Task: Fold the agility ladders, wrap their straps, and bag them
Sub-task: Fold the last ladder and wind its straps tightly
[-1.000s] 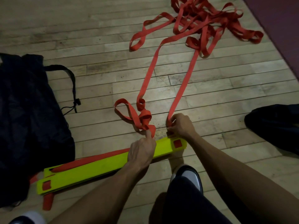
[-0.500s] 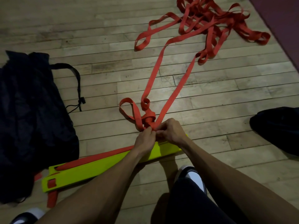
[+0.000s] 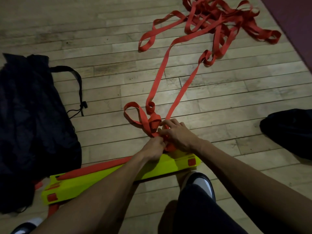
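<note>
Head view, looking down at a wooden floor (image 3: 219,98). Both hands meet at the near end of the red strap (image 3: 156,85), directly above the stack of folded yellow-green ladder rungs (image 3: 94,181).

Left hand (image 3: 152,149): fingers curled inward, pinching a gathered bunch of strap just above the rungs' far edge. Right hand (image 3: 177,134): fingers bent over the same bunch from the other side, gripping it; the fingertips of the 2 hands touch or nearly touch, and the strap between them is partly hidden.

Just beyond the fingers the strap forms a small knot-like cluster with 1 open loop leaning to the left of the fingers. From this cluster 2 strap lengths run away from the fingers across the floor, spreading apart, into a loose tangled heap (image 3: 219,22) well beyond the hands.

The rung stack lies flat on the floor below the fingers, running from just under the right hand down to the left; red sewn patches show at both ends, and a flat red strap length lies along its far edge.

A black drawstring bag (image 3: 30,124) lies on the floor well to the left of the fingers, its cord trailing toward the hands. A dark object (image 3: 290,132) lies well to the right. A dark trouser leg and a shoe (image 3: 202,183) sit just below the rungs.
</note>
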A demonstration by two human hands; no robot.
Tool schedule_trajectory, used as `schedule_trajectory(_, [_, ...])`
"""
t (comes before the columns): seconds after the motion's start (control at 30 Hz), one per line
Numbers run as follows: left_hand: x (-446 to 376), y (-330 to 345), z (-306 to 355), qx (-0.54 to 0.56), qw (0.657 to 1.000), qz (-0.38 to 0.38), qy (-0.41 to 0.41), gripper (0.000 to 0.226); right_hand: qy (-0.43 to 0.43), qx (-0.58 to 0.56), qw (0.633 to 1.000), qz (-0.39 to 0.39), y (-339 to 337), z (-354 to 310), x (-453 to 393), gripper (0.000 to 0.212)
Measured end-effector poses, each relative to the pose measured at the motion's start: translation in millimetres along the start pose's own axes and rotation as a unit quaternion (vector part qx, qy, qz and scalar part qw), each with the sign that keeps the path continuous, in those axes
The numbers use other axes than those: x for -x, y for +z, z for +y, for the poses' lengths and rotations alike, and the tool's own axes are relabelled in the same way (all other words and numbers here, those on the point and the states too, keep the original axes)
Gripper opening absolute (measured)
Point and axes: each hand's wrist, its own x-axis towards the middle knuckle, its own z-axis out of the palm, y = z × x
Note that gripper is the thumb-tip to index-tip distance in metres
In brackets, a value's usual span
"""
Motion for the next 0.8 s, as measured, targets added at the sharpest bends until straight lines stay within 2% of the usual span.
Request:
schedule_trajectory(0.13, [1,0,-1,0.019,1.0,-0.017,0.0,0.031,0.009,0.085,0.995,-0.049,-3,11,4,0.037])
schedule_trajectory(0.23, [2,5,0,0.022,1.0,0.0,-0.003,0.035,-0.01,0.126,0.992,-0.013,-1,9,7,0.03])
schedule_trajectory(0.3, [6,10,-5,0.053,0.999,-0.005,0.008,0.062,-0.016,0.136,0.991,-0.009,-1,4,6,0.023])
schedule_trajectory(0.37, [12,17,-10,0.057,0.998,-0.015,0.024,0.105,-0.009,0.12,0.993,-0.02,-2,-1,2,0.019])
schedule_trajectory(0.43, [18,24,-14,-0.019,0.999,-0.007,0.028,0.14,-0.001,0.098,0.995,-0.022,-3,-1,1,0.018])
schedule_trajectory(0.47, [22,28,-17,-0.087,0.995,0.009,0.037,0.148,0.004,0.094,0.995,-0.024,-3,0,1,0.02])
schedule_trajectory(0.53, [32,32,-23,-0.214,0.972,0.056,0.075,0.152,0.015,0.105,0.994,-0.032,-4,4,1,0.024])
schedule_trajectory(0.63, [46,35,-33,-0.315,0.94,0.072,0.112,0.137,0.026,0.131,0.99,-0.046,-4,6,-1,0.021])
schedule_trajectory(0.7, [48,38,-33,-0.347,0.927,0.084,0.117,0.123,0.031,0.132,0.989,-0.054,-3,7,-2,0.021])
schedule_trajectory(0.8, [45,40,-28,-0.341,0.93,0.073,0.117,0.109,0.036,0.124,0.99,-0.059,-1,9,-3,0.023])
